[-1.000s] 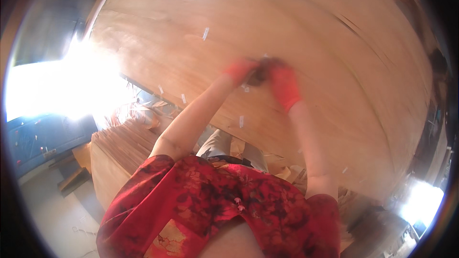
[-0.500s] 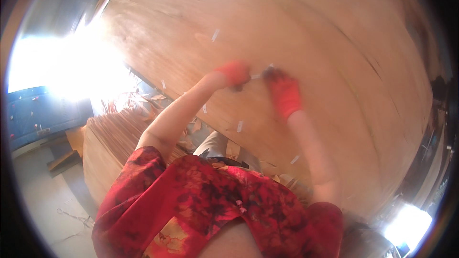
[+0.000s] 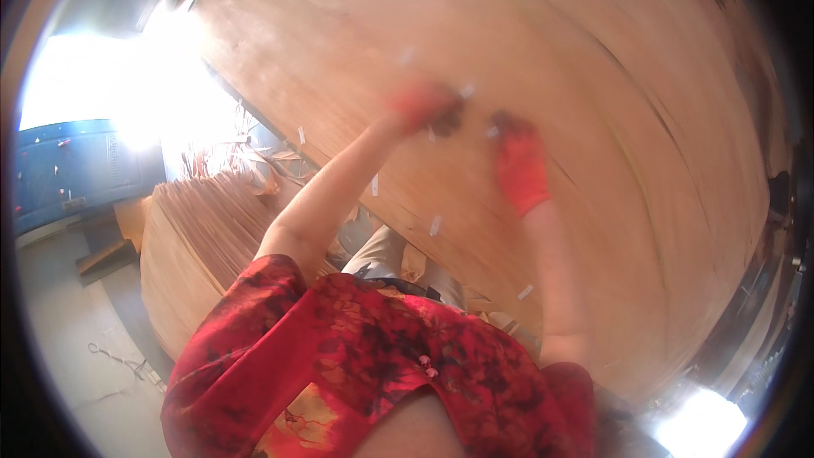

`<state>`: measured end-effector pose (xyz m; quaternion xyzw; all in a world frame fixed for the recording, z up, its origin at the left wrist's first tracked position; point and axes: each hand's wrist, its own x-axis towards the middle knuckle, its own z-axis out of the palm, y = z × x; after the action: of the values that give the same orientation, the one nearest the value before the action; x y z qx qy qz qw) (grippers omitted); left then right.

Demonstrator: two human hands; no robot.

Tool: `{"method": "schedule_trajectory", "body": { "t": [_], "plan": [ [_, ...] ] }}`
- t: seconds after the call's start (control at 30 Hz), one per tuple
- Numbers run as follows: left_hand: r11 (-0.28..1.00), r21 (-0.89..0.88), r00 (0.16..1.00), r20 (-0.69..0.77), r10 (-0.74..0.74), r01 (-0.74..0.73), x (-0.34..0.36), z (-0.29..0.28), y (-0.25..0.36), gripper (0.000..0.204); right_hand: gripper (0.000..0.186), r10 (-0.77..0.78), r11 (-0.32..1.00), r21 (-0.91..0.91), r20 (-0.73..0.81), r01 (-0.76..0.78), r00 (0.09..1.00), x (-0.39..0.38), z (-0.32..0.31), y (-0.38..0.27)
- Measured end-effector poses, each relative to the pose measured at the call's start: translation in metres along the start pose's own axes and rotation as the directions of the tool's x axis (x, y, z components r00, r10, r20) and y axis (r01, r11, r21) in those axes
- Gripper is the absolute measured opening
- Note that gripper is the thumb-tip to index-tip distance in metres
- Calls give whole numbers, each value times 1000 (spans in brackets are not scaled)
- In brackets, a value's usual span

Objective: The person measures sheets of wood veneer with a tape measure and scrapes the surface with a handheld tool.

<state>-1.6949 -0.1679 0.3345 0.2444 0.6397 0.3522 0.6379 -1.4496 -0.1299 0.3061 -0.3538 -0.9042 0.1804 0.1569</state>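
The wooden sheet (image 3: 610, 229) spreads before me, bearing tape strips (image 3: 435, 226). My left hand (image 3: 426, 108) and right hand (image 3: 521, 159) are over it, too blurred for me to tell whether they're gripping. Leftward stands a stack (image 3: 182, 254).

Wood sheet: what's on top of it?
Several small white strips lie on the wood sheet. The gloved left hand and right hand are over it, blurred; whatever is directly beneath them is covered.
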Motion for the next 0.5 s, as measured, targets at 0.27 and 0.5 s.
{"method": "schedule_trajectory", "body": {
  "t": [0.27, 0.5],
  "plan": [
    [977, -211, 1000, -14, -8, 5, 11, 2, -18, 25, 52, -104, 987, 109, -126, 118, 987, 32, 34, -2],
    [998, -57, 999, -40, 21, -23, 17, 0, -19, 25, 54, -115, 991, -66, -21, 113, 993, 37, 57, 3]
  ]
}}
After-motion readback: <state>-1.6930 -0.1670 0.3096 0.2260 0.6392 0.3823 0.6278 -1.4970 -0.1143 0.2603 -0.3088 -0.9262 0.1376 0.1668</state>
